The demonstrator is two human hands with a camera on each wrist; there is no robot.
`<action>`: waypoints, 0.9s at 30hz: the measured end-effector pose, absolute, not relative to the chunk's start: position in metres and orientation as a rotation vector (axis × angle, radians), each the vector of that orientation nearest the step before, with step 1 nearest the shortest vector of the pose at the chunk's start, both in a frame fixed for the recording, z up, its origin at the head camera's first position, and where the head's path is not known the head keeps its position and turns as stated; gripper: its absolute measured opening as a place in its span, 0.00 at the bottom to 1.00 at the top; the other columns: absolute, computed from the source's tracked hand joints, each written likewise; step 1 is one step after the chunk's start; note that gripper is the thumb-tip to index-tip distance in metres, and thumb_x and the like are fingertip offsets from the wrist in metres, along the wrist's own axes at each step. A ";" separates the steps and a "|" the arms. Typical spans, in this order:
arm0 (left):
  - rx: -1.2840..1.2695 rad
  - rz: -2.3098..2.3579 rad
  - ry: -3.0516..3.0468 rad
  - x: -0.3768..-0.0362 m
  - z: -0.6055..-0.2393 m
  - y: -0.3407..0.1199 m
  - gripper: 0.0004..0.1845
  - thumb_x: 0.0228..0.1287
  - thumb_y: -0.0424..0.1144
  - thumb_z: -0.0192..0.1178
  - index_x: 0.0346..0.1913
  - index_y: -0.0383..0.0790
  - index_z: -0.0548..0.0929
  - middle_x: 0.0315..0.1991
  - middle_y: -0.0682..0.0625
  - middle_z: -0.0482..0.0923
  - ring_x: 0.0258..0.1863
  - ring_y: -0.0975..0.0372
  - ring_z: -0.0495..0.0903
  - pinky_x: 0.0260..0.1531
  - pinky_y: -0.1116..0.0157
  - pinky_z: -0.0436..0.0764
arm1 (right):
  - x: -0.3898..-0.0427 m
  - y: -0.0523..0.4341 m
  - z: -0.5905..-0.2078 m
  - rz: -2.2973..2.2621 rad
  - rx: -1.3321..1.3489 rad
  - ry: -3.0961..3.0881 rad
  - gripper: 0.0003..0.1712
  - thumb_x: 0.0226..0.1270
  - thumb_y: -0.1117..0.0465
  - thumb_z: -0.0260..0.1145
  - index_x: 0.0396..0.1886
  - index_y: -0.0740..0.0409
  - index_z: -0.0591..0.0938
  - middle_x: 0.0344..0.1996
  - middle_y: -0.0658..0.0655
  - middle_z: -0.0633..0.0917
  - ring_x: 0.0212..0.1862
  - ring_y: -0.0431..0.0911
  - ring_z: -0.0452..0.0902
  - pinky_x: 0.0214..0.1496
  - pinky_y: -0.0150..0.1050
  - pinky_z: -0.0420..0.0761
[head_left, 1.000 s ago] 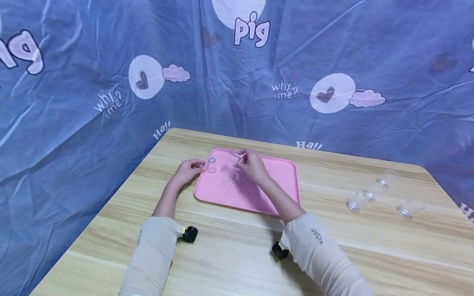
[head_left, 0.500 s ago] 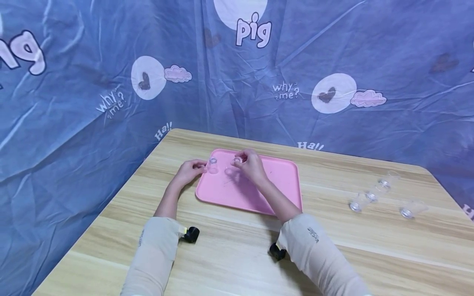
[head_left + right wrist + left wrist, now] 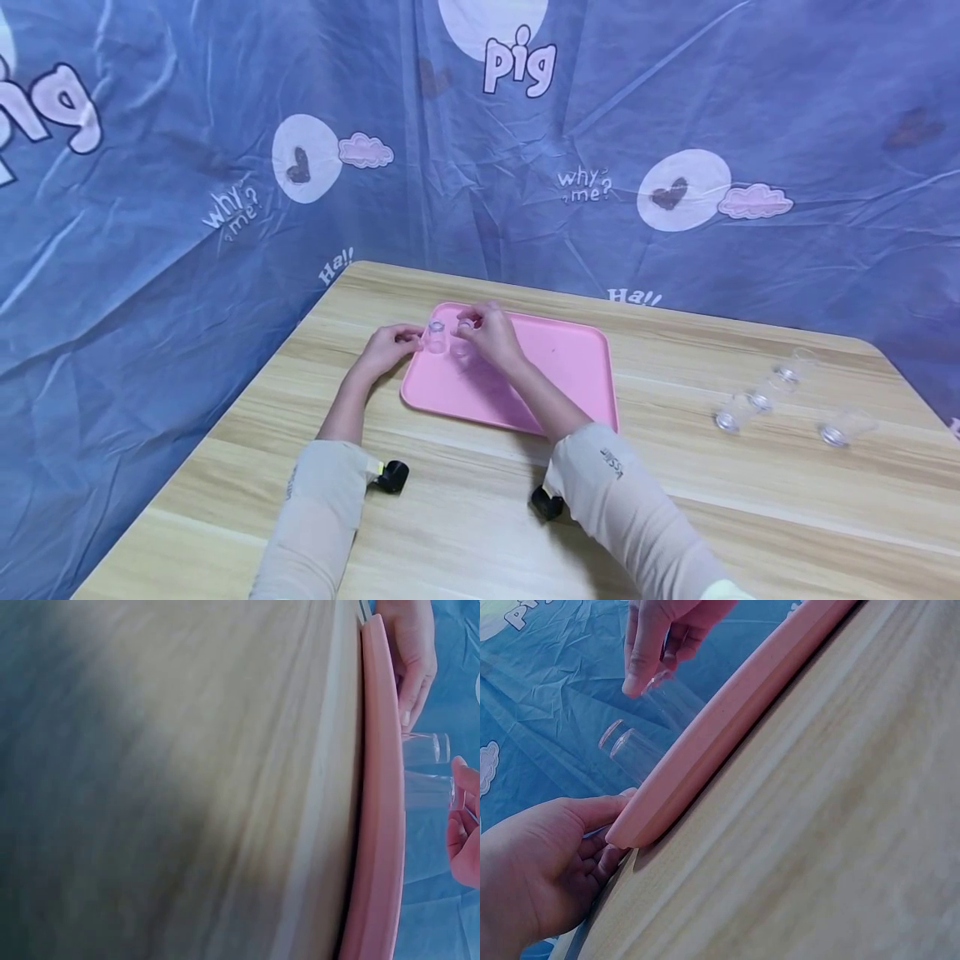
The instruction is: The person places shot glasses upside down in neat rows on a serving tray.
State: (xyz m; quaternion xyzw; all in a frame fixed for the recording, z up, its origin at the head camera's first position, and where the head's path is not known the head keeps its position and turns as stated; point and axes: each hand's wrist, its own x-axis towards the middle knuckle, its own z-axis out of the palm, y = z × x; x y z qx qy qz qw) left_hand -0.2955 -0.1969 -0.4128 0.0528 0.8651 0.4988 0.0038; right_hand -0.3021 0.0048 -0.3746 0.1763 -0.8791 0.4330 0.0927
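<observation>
Right hand (image 3: 486,332) reaches over the pink tray (image 3: 555,375), fingers curled, pinching a clear cup (image 3: 463,329) by its rim near the tray's far-left corner. Left hand (image 3: 388,346) rests at the tray's left edge, fingers loosely bent, fingertips at a second clear cup (image 3: 436,333) just beside; grip unclear. Both forearms lie across the tabletop (image 3: 465,517).

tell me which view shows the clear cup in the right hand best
The left wrist view: the clear cup stands out against blue cloth, pinched at its rim by the right hand. The right wrist view shows it partly behind the tray rim. In the head view it is small and faint.
</observation>
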 end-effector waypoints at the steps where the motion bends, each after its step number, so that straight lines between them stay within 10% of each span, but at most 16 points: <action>1: 0.165 1.563 2.711 -0.296 -0.413 -0.197 0.19 0.60 0.32 0.59 0.54 0.29 0.76 0.43 0.38 0.78 0.43 0.51 0.74 0.48 0.59 0.71 | -0.303 0.004 -0.375 1.285 0.521 -2.616 0.13 0.50 0.66 0.72 0.37 0.63 0.84 0.33 0.56 0.76 0.36 0.47 0.73 0.38 0.35 0.74; 27: 0.208 1.566 2.731 -0.293 -0.411 -0.196 0.19 0.60 0.31 0.59 0.53 0.28 0.76 0.43 0.38 0.78 0.43 0.51 0.75 0.49 0.58 0.71 | -0.302 0.000 -0.376 1.227 0.582 -2.652 0.21 0.51 0.63 0.72 0.47 0.63 0.80 0.38 0.59 0.78 0.42 0.50 0.75 0.44 0.39 0.74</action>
